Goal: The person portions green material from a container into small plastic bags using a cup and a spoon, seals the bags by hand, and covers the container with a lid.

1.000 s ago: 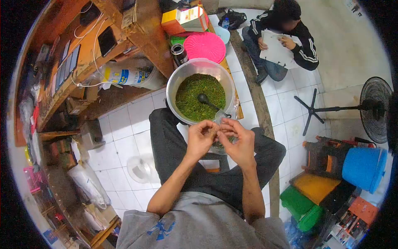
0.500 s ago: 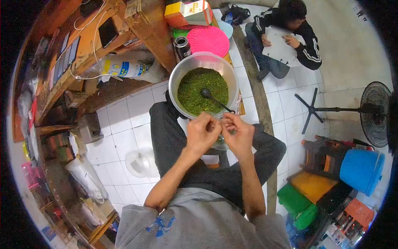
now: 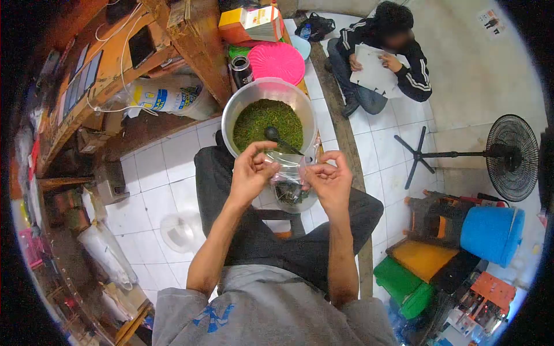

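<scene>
Between my two hands a small clear plastic bag is stretched, its film catching the light. My left hand pinches the left side of the plastic bag, with thumb and forefinger bent round it. At the other side, my right hand grips the bag's edge between fingertips. Just beyond them is a large metal bowl of chopped green leaves, with a black spoon resting in it. Under the bag, partly covered, sits a clear container with dark green contents I cannot make out.
A pink lid, a dark can and an orange-yellow box stand behind the bowl. Another person sits at upper right with papers. A standing fan, a blue bucket and a wooden desk flank me.
My hands, close together half a second ago, have moved apart, and the clear bag now shows spread between them. The whole view has shifted slightly, with surroundings sitting further left.
</scene>
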Demonstrator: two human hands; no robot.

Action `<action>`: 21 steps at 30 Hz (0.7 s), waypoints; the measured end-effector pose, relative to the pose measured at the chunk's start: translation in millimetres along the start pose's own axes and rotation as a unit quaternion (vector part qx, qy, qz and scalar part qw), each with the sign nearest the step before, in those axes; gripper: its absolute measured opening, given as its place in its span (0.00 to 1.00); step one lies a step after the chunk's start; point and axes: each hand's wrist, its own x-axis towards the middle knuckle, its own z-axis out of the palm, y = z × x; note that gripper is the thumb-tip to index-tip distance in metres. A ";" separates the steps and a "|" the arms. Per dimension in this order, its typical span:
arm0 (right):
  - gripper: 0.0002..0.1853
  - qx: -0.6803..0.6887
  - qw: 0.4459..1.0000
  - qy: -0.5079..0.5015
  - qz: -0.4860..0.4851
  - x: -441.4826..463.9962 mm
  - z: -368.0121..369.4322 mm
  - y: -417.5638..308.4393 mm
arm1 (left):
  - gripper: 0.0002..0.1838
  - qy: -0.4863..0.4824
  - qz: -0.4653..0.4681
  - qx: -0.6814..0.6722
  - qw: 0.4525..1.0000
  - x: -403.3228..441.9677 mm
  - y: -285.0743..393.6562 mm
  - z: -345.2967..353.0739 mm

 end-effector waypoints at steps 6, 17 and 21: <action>0.11 -0.080 0.993 -0.090 -0.015 2.8 -14.3 -4.7 | 0.27 0.016 0.025 0.195 0.980 -8.2 11.2 2.9; 0.13 -0.340 0.904 -0.243 -0.092 20.5 24.4 -35.4 | 0.28 -0.032 0.307 0.456 0.835 -28.1 5.2 -21.9; 0.12 -0.377 0.910 -0.117 -0.131 68.7 34.9 -13.7 | 0.32 0.040 0.266 0.425 0.864 -34.0 2.1 -39.5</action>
